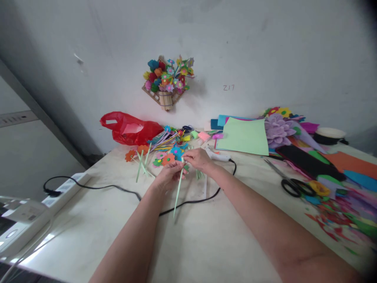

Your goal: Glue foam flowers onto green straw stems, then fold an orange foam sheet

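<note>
Both my hands meet over the middle of the table. A thin pale green strip [178, 192] hangs from between them toward me. My left hand [170, 175] pinches it near its upper end. The fingers of my right hand [198, 159] are closed at the strip's top, right beside the left fingertips. Just beyond lie craft flowers, among them a blue flower [176, 152] and an orange flower [168, 159]. More pale green strips [141, 165] lie to the left. A white glue gun [218, 155] rests behind my right wrist.
A black cord [188, 202] curves across the table under my forearms. Scissors [290, 182], a black phone [310, 162] and colourful scraps [338, 220] lie on the right. A green sheet [246, 135] and a red plastic bag [129, 129] are at the back. A power strip [64, 192] runs along the left.
</note>
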Demonstrator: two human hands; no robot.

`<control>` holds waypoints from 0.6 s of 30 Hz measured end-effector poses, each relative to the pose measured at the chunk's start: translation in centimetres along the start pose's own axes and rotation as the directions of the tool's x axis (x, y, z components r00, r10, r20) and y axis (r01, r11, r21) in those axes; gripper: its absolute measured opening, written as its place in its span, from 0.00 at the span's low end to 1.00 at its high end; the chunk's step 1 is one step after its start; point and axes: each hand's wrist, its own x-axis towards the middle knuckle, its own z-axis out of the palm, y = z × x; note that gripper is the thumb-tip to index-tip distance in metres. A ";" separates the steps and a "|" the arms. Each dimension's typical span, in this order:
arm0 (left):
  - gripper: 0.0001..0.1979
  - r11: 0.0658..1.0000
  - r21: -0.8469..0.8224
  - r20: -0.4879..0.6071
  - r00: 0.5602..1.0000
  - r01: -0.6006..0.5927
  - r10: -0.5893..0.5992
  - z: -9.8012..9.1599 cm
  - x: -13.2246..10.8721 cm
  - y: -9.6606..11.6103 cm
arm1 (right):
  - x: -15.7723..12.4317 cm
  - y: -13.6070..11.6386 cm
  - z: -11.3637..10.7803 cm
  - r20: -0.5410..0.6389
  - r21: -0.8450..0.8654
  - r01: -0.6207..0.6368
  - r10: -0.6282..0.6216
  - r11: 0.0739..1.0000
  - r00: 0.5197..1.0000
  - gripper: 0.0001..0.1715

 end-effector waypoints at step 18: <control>0.15 0.988 -0.085 -0.113 0.986 -0.130 0.120 1.0 -0.2 0.7 | 0.2 2.0 -4.2 0.069 -0.372 -0.349 0.401 0.860 0.913 0.17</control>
